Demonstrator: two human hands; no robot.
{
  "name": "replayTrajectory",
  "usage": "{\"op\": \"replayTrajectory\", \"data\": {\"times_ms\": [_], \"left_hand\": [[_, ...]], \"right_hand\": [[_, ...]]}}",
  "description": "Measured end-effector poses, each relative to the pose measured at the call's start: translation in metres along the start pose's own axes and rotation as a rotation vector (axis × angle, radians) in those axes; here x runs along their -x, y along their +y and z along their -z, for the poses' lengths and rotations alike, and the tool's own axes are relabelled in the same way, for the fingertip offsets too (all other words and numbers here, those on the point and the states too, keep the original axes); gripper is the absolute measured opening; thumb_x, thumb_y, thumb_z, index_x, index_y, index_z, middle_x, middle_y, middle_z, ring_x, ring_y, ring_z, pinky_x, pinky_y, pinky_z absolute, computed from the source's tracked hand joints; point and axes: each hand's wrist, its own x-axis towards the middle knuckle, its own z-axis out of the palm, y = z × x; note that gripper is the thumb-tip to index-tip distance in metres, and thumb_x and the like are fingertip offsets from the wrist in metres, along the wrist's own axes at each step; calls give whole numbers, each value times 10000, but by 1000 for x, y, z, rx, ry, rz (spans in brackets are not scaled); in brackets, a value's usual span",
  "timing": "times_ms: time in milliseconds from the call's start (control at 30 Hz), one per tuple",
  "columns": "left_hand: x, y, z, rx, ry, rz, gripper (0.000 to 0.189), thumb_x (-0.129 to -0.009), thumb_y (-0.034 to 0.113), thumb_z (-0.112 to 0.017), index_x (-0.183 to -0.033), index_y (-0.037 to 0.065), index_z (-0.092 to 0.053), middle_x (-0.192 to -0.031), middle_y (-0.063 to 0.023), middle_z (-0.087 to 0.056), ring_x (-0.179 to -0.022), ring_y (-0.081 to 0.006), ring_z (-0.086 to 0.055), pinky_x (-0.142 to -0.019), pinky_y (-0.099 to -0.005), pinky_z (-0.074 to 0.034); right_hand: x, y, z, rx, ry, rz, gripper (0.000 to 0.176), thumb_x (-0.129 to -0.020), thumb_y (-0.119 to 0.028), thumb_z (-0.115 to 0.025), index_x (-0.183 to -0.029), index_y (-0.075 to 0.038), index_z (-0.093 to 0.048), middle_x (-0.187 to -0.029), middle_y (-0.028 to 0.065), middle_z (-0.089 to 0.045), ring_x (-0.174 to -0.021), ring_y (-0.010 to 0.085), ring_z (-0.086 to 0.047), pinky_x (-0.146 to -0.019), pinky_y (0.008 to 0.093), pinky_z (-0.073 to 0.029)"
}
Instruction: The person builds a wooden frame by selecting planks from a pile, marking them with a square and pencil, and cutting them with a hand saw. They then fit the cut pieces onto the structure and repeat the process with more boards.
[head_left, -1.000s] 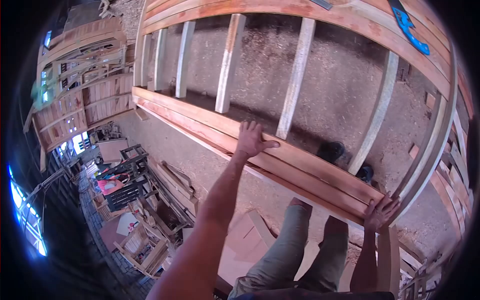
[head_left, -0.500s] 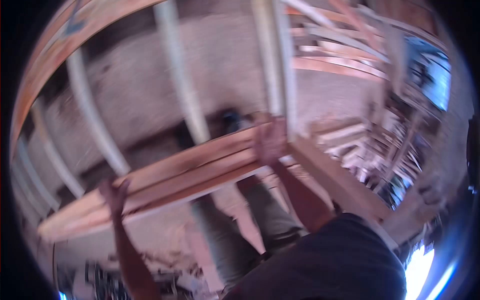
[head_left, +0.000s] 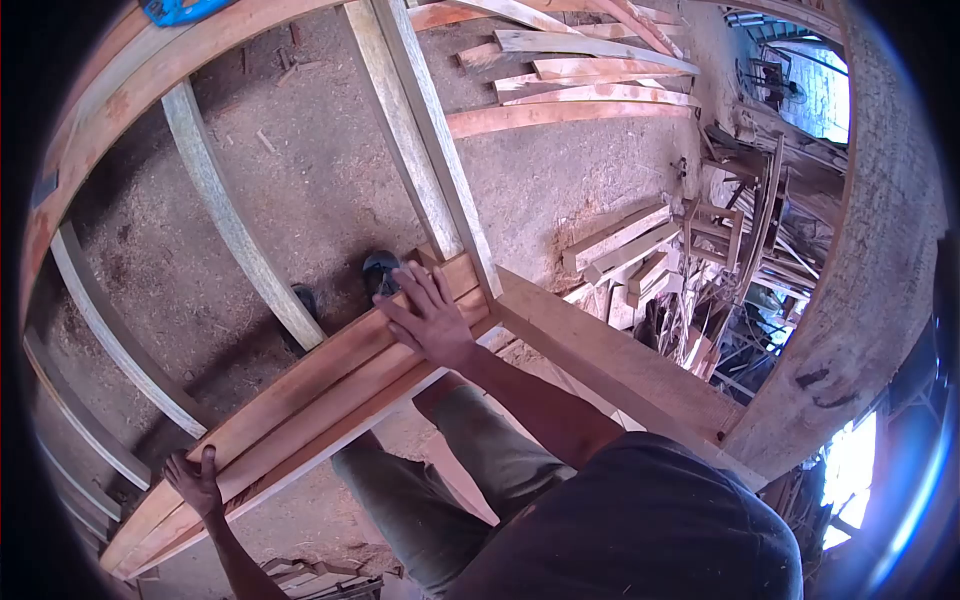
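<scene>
Two hands rest on a stack of reddish planks (head_left: 320, 385) that runs on a slant from the lower left up to the middle of the view. At the far left, a blue tool (head_left: 180, 10) lies on top of a long curved beam (head_left: 110, 100), and pale slats (head_left: 230, 225) slope down from that beam toward the planks. The left hand (head_left: 195, 482) sits near the low end of the stack, fingers curled over the plank edge and thumb raised, gripping it. Below the slats lies a dirt floor (head_left: 300, 170) strewn with sawdust, and two dark shoes (head_left: 380, 270) stand on it just beyond the stack. The right hand (head_left: 425, 315) lies near the high end of the planks, palm down and fingers spread flat on the top board. A pale post (head_left: 420, 130) meets the planks just beside this hand, and a thick beam (head_left: 620, 365) runs off from there toward the lower right. Farther right, loose boards (head_left: 570, 70) lie on the floor, with a heap of offcuts (head_left: 640, 260) near a rough wall (head_left: 885, 250).
</scene>
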Motion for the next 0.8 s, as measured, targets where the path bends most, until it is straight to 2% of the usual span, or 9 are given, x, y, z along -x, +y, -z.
{"op": "replayTrajectory", "data": {"times_ms": [133,200,300,367,400,500,533,633,800], "left_hand": [[0,-2,5,-16,-85,52,674,-892,615,-717,-1058,-17,-552,-987,-187,-522,-1033,-431,-487,-996,-554,-368],[4,-8,9,-22,-106,59,675,-889,614,-721,-1056,-19,-556,-980,-190,-523,-1029,-432,-489,-989,-550,-371],[4,-5,4,3,-77,61,681,-883,610,-729,-1055,-26,-560,-977,-199,-526,-1026,-436,-493,-981,-544,-374],[5,-2,9,-11,-43,38,685,-881,605,-732,-1055,-35,-560,-982,-206,-528,-1029,-439,-495,-981,-542,-375],[4,-31,-12,-83,-72,-24,693,-879,602,-736,-1075,-38,-556,-1014,-218,-539,-1057,-445,-493,-989,-545,-374],[-3,-19,-7,-61,-184,61,695,-887,596,-731,-1106,-39,-548,-1042,-222,-542,-1073,-448,-491,-1005,-549,-373],[-3,-19,-9,-66,-99,-10,687,-898,600,-714,-1113,-29,-538,-1046,-218,-536,-1066,-444,-494,-1013,-542,-370],[2,-19,-5,-32,-62,-14,724,-882,613,-727,-1125,-47,-552,-1051,-232,-547,-1037,-461,-510,-1016,-586,-356],[6,-14,22,-11,-129,40,696,-853,623,-749,-1058,-12,-550,-991,-179,-519,-993,-417,-492,-998,-553,-358]], "right_hand": [[-55,14,11,-84,181,-2,368,-943,-408,-710,-1182,-197,-526,-1223,162,-392,-1080,389,-402,-861,537,-359],[-71,19,10,-112,250,-3,267,-945,-403,-704,-1010,-172,-588,-1031,124,-494,-886,337,-512,-722,473,-426],[-71,20,13,-123,282,11,327,-947,-396,-694,-752,-134,-680,-744,68,-648,-594,258,-675,-514,377,-526],[-73,22,17,-125,233,-26,338,-949,-398,-694,-742,-131,-681,-734,64,-642,-606,253,-679,-544,379,-536],[-70,16,18,-135,201,-36,344,-950,-399,-694,-737,-129,-682,-729,62,-639,-612,250,-680,-558,380,-541],[-74,19,15,-156,270,26,374,-951,-419,-692,-716,-129,-680,-709,53,-627,-606,248,-677,-581,386,-548],[-76,22,19,-140,223,39,382,-952,-422,-690,-709,-128,-681,-708,53,-631,-605,249,-678,-585,386,-548],[-72,21,25,-126,112,35,405,-956,-430,-684,-688,-125,-683,-704,54,-643,-603,253,-681,-592,387,-549],[-70,11,37,-146,105,-38,434,-961,-437,-676,-661,-122,-686,-691,58,-658,-602,252,-687,-591,385,-545]]}}
